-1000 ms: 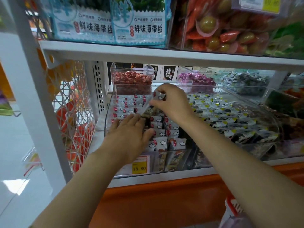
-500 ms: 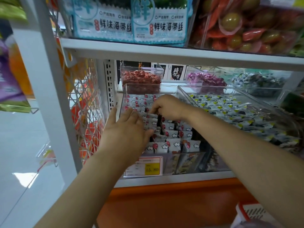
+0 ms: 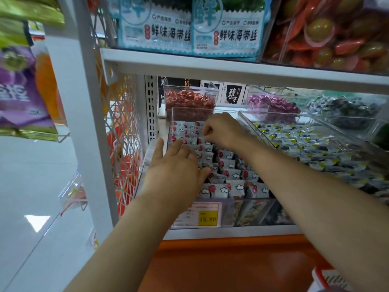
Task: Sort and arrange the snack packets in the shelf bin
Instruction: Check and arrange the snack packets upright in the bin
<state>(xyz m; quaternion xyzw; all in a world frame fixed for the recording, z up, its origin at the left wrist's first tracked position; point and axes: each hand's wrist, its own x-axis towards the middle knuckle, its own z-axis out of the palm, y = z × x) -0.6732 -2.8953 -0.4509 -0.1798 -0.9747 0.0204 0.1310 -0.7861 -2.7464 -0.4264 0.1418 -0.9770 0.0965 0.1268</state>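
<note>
A clear acrylic shelf bin (image 3: 174, 114) holds rows of small grey snack packets (image 3: 232, 174) printed with white clouds and red dots. My left hand (image 3: 175, 171) lies flat with straight fingers on the packets along the bin's left side. My right hand (image 3: 221, 129) is deeper in the bin, fingers curled down and pinching at a packet in the back rows. The packet under those fingers is mostly hidden.
A second clear bin (image 3: 248, 116) to the right holds packets with yellow corners (image 3: 305, 144). Bins of red (image 3: 189, 100) and purple (image 3: 273, 104) candies stand behind. A price tag (image 3: 197, 214) hangs in front, a shelf board (image 3: 231, 70) sits overhead, and a wire basket (image 3: 124, 144) is at left.
My right hand has come down from above the bin with a packet and now reaches into the back rows. My left hand has slid forward along the left rows.
</note>
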